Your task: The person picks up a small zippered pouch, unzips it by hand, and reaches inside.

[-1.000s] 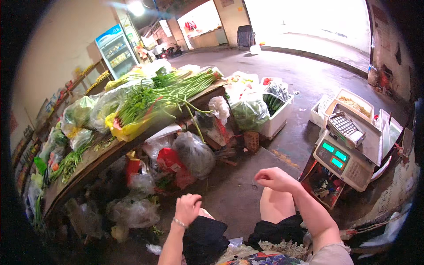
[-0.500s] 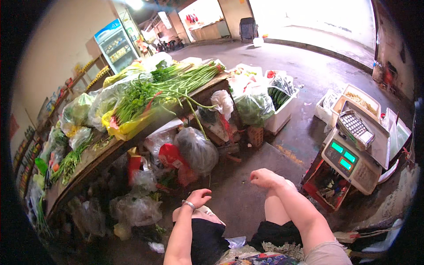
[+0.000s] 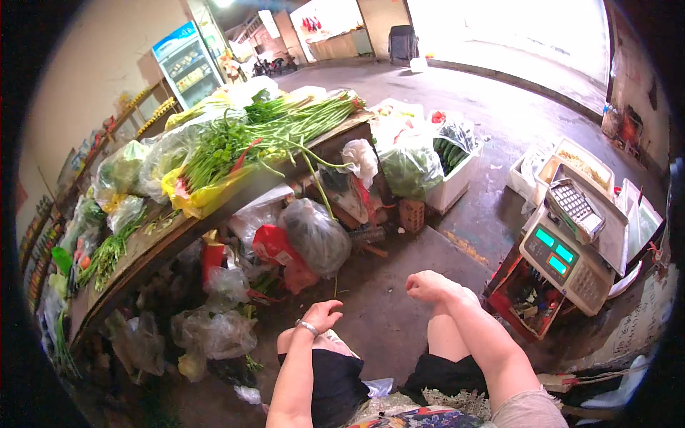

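My left hand [image 3: 321,315], with a bracelet [image 3: 307,328] at the wrist, rests by my left knee. Its fingers are loosely bent and a little apart, holding nothing. Over my right knee my right hand [image 3: 431,287] is curled inward with nothing visible in it; its fingertips are partly hidden. Past my left hand, a grey plastic bag [image 3: 317,239] and a red bag [image 3: 277,246] lie under a wooden stall table [image 3: 146,260]. On the table lie long green beans [image 3: 314,125], leafy greens [image 3: 210,157] in yellow plastic, and several bagged vegetables [image 3: 121,171].
To the right a scale [image 3: 571,260] with lit green displays stands on a red box [image 3: 517,303]. Behind it are a tub [image 3: 589,167] and a calculator-like keypad [image 3: 574,207]. White crates [image 3: 453,189] of vegetables stand beyond the table. A glass-door fridge [image 3: 189,71] is farther back.
The view has shifted slightly, so the stall appears a little further left and lower. My hands stay almost where they were, and nothing was picked up or let go.
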{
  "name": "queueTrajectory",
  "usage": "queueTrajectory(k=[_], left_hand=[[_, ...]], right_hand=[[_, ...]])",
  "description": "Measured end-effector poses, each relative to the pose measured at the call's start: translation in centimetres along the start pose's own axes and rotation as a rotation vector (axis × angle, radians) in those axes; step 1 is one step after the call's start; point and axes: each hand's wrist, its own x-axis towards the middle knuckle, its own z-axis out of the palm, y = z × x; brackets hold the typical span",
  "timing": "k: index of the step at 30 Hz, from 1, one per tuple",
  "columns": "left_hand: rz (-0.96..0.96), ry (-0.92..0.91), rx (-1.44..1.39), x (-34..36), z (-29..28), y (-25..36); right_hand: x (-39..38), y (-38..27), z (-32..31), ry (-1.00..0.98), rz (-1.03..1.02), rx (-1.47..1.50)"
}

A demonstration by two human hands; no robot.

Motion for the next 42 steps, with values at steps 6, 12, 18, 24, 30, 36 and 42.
queueTrajectory(k=[6,12,18,24,30,36,42], left_hand=[[0.021,0.026,-0.005,-0.3,0.2,-0.3],[0.023,0.027,0.006,-0.5,0.0,0.5],[0.016,0.022,-0.006,-0.6,0.1,0.4],[-0.001,0.018,-0.01,-0.5,0.2,0.4],[0.027,0.024,0.01,-0.5,0.2,0.3],[0.018,0.022,0.024,-0.8,-0.1,1.0],[0.035,0.011,0.022,-0.7,-0.1,0.7]], right_hand=[[-0.3,-0.2,0.0,0.008,0.007,0.01],[-0.3,0.3,0.1,0.033,0.007,0.011],[-0.9,0.2,-0.2,0.067,0.0,0.036],[-0.7,0.6,0.0,0.069,-0.017,0.046],[-0.1,1.2,0.4,0.081,-0.024,0.01],[-0.3,1.0,0.2,0.076,-0.04,0.006],[-0.2,0.7,0.0,0.059,-0.046,0.008]])
